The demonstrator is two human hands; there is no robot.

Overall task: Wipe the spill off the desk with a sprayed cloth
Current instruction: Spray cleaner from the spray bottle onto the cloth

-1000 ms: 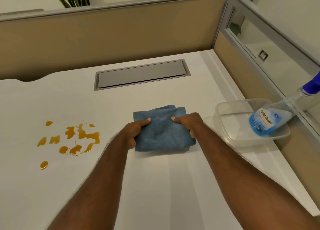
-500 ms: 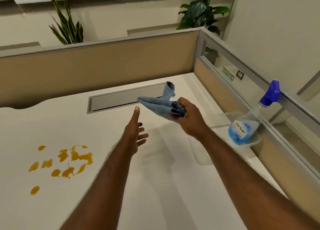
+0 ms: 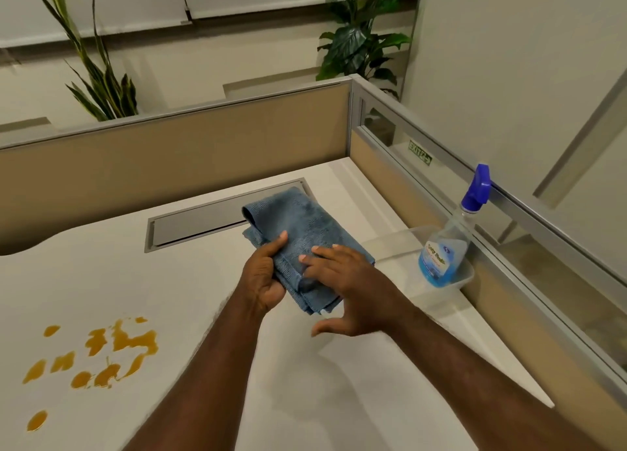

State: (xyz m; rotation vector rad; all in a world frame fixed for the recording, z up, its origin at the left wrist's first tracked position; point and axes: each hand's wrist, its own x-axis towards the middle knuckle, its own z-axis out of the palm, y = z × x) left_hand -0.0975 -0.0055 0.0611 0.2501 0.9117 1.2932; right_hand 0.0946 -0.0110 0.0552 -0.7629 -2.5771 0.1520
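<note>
Holding the cloth (image 3: pixel 302 243) folded in left hand (image 3: pixel 263 274), thumb clamped on top; right hand (image 3: pixel 349 291) splayed, fingers (image 3: pixel 319 252) flattening it for spraying. Spray bottle (image 3: pixel 441 254) right of them, spill (image 3: pixel 98 355) well left on desk (image 3: pixel 339 399).

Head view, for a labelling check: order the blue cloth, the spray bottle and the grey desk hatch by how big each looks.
1. Grey desk hatch, partly hidden by the cloth.
2. Blue cloth, held up nearer the camera, so its rank against the hatch is unsure.
3. Spray bottle, clearly smallest.
</note>
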